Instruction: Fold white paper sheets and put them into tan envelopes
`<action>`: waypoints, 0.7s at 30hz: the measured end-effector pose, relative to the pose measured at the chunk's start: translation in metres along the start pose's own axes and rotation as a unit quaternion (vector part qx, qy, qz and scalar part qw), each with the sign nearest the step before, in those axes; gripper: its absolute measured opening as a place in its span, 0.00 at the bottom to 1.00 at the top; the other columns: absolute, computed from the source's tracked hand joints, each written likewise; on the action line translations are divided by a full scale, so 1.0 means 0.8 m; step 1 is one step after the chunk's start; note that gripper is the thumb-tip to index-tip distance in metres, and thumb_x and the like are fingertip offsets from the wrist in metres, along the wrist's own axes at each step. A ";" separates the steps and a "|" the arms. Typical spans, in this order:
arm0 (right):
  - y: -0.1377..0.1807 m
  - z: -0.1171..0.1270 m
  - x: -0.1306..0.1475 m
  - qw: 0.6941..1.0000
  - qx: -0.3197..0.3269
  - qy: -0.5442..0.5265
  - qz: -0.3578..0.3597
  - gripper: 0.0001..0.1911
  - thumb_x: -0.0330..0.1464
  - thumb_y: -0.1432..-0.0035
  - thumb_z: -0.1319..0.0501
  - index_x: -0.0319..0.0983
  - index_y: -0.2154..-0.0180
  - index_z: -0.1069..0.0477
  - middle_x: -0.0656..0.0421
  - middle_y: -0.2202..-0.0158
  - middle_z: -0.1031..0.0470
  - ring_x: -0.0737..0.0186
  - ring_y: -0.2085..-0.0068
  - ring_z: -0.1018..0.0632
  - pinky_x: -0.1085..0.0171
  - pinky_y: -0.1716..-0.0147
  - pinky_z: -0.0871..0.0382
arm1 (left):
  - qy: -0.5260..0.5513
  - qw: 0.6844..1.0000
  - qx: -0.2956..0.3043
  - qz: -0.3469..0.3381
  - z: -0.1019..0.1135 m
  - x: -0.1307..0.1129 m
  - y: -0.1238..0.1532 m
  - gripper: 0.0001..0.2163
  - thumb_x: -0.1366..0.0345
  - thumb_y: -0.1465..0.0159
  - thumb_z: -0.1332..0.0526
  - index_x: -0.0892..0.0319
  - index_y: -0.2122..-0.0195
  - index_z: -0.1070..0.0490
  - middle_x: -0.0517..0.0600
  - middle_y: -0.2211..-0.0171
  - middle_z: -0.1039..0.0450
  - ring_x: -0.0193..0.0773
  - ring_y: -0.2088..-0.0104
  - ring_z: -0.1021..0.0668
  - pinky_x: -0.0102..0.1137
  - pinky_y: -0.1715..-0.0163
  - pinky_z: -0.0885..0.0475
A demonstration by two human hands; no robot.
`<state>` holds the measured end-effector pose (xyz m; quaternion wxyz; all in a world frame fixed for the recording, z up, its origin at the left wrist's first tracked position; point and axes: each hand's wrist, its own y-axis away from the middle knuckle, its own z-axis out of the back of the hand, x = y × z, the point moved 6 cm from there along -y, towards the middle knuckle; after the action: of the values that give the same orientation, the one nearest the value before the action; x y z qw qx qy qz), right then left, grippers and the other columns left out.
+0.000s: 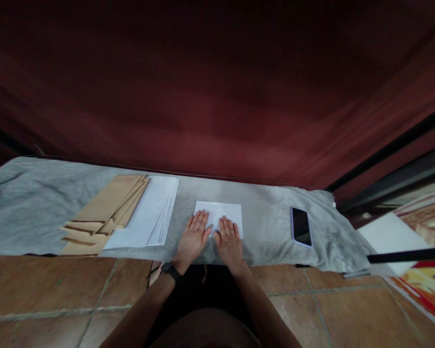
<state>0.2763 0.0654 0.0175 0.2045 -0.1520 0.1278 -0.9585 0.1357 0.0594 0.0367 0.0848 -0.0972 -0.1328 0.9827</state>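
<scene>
A small white sheet of paper (219,208), which looks folded, lies on the grey cloth in front of me. My left hand (195,237) rests flat on its left part, fingers stretched out. On its right part my right hand (229,239) is laid flat too, fingers pointing away from me. The hands are a little apart and cover the near side of the paper. To the left of my left hand lies a stack of white paper sheets (154,210), partly under several brown paper envelopes (105,203).
The grey cloth (263,217) covers a narrow table against a dark red wall (210,111). A phone (301,226) lies towards the right end. Beyond that end are a black bar (409,254) and a red and yellow package (427,287). The floor (130,285) is tiled.
</scene>
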 end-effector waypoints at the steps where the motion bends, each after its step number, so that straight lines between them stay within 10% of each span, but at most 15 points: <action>1: 0.002 0.002 -0.004 1.000 -0.001 0.003 -0.002 0.26 0.37 0.27 0.51 0.34 0.32 0.41 0.48 0.31 0.39 0.50 0.31 0.38 0.48 0.33 0.46 | 0.005 1.000 0.006 -0.023 0.001 -0.007 0.007 0.26 0.57 0.25 0.55 0.64 0.30 0.44 0.58 0.30 0.44 0.46 0.29 0.42 0.46 0.31 0.44; 8: 0.022 0.017 -0.026 0.999 -0.015 0.026 -0.033 0.28 0.36 0.26 0.53 0.33 0.31 0.44 0.47 0.31 0.40 0.50 0.31 0.37 0.47 0.34 0.46 | 0.002 0.996 0.032 -0.087 0.003 -0.024 0.036 0.23 0.56 0.26 0.50 0.53 0.32 0.39 0.52 0.29 0.45 0.46 0.30 0.41 0.48 0.31 0.44; 21: 0.059 0.024 -0.064 0.995 -0.027 0.065 -0.069 0.29 0.40 0.25 0.55 0.32 0.31 0.45 0.45 0.32 0.39 0.47 0.33 0.35 0.46 0.34 0.47 | -0.002 1.000 0.002 -0.025 0.001 -0.011 0.056 0.28 0.52 0.27 0.53 0.64 0.31 0.42 0.60 0.30 0.44 0.49 0.30 0.39 0.47 0.31 0.43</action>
<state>0.3441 0.0424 0.0088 0.1253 -0.1033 0.1559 -0.9743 0.1378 0.0148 0.0267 0.1089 -0.0913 -0.1337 0.9808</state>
